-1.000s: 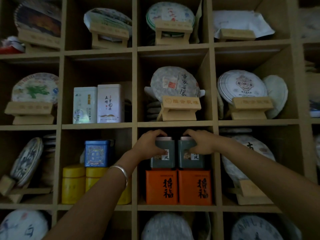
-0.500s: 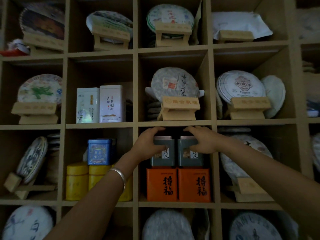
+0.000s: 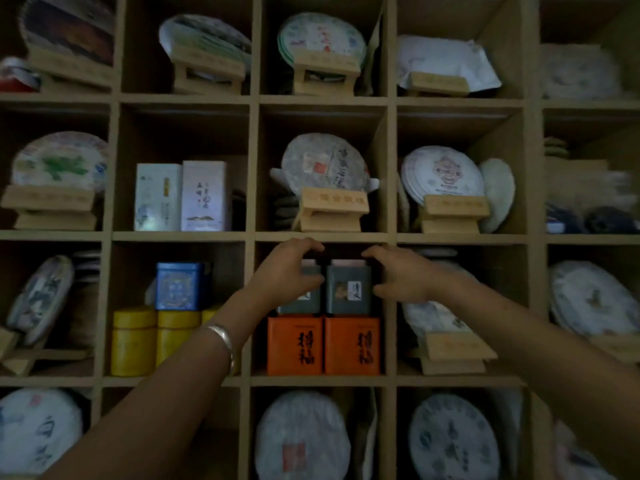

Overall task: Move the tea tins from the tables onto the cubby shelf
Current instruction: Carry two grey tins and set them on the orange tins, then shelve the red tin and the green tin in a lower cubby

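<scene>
Reaching into the middle cubby, both hands on the grey tins.
Left hand [image 3: 287, 271] curls over the left grey tin [image 3: 304, 303], thumb on its front; right hand [image 3: 401, 275] cups the right grey tin [image 3: 348, 289] at its side, fingers bent over the top. Both tins sit side by side on two orange tins [image 3: 323, 346] inside the cubby shelf [image 3: 320, 380]. Next cubby left: blue tin [image 3: 178, 285] atop yellow canisters [image 3: 133, 341].

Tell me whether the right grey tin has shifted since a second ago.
No. The right grey tin still sits atop the right orange box, their left edges aligned as before.
</scene>
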{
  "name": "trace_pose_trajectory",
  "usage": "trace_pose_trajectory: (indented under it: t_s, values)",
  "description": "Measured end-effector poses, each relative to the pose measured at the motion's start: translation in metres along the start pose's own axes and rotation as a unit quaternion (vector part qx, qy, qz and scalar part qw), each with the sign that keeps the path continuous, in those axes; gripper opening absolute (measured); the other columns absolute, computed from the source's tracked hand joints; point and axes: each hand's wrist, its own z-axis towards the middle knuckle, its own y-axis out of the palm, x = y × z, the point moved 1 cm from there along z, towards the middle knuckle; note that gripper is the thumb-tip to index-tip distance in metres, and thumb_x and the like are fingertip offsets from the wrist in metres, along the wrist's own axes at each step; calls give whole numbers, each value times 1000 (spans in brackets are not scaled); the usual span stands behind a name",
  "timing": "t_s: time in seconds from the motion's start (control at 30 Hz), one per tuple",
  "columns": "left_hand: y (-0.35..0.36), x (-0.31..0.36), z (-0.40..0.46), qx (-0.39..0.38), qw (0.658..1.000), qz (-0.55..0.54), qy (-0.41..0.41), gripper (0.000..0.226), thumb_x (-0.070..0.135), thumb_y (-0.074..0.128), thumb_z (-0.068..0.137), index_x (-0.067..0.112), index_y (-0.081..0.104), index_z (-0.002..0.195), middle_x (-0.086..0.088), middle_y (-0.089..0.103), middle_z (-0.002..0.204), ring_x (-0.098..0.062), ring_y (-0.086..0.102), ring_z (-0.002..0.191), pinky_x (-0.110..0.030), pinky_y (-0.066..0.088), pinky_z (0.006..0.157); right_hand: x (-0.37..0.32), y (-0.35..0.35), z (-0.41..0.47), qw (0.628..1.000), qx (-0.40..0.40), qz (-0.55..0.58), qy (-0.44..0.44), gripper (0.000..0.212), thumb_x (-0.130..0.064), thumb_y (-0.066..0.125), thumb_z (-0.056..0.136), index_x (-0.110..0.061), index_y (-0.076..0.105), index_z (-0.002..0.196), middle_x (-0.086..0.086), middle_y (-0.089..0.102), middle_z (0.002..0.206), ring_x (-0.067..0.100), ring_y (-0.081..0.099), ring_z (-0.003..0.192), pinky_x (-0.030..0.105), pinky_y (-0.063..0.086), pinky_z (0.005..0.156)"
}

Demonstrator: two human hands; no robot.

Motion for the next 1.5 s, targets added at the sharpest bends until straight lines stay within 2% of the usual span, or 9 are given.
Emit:
trace_pose_trajectory:
  t_s: [0.13,0.33,0.47,0.57,0.63,0.87,1.17,1.33,1.5]
  values:
    - [22,47,0,-65,996,-46,46,48,23,76,75,18,59,120,-7,61,120,-20,55,111,-29,43,87,13,-21,-55,998,-19,-15,57,60,-28,65,84,-16,40,138,10,49,137,30,46,126,39,43,100]
    - [98,144,-10,-173,964,-142,144,50,28,75,78,15,58,123,-8,60,125,-25,56,114,-31,45,92,38,-55,-205,961,-30,-108,251,62,-32,66,84,-13,42,138,15,52,133,34,53,119,35,45,93]
    - [153,257,-50,-253,912,-217,240,46,29,76,76,10,63,116,-13,66,114,-30,62,107,-38,50,86,36,-93,-365,880,-82,-163,438,69,-31,67,83,-14,35,142,14,47,140,32,49,125,35,44,99]
    - [170,364,-100,-290,862,-293,295,41,27,72,75,5,65,110,-16,68,106,-29,63,100,-31,47,81,1,-133,-496,804,-97,-165,563,64,-30,66,85,-10,38,139,15,50,138,29,50,126,32,41,100]
    - [165,443,-140,-317,826,-310,347,43,29,72,76,12,62,115,-11,66,111,-26,61,104,-31,48,85,-37,-160,-579,749,-93,-181,631,62,-31,65,85,-11,39,138,14,52,136,27,50,125,31,40,101]
    - [54,684,-305,-352,679,-389,513,49,36,66,76,25,55,122,0,60,120,-18,55,112,-29,46,91,-216,-263,-796,542,-105,-231,801,64,-30,62,87,-9,34,140,16,49,138,27,49,126,30,36,103]
    - [-134,887,-514,-381,512,-451,624,43,36,67,76,23,60,116,-1,65,115,-19,59,106,-31,49,89,-465,-364,-984,332,-90,-244,907,55,-35,59,86,-9,42,130,15,54,130,31,53,117,38,45,95]
    - [-188,950,-612,-432,449,-465,629,37,36,68,73,20,63,106,-1,66,105,-21,60,99,-35,50,84,-539,-398,-1062,283,-80,-227,928,61,-24,62,86,-13,36,139,8,46,143,25,48,126,35,42,101]
    - [-196,1011,-651,-441,451,-440,639,37,38,70,74,20,63,106,0,64,103,-20,59,98,-33,48,81,-548,-403,-1130,273,-84,-206,936,59,-26,64,84,-13,39,136,10,49,140,26,48,125,37,43,101]
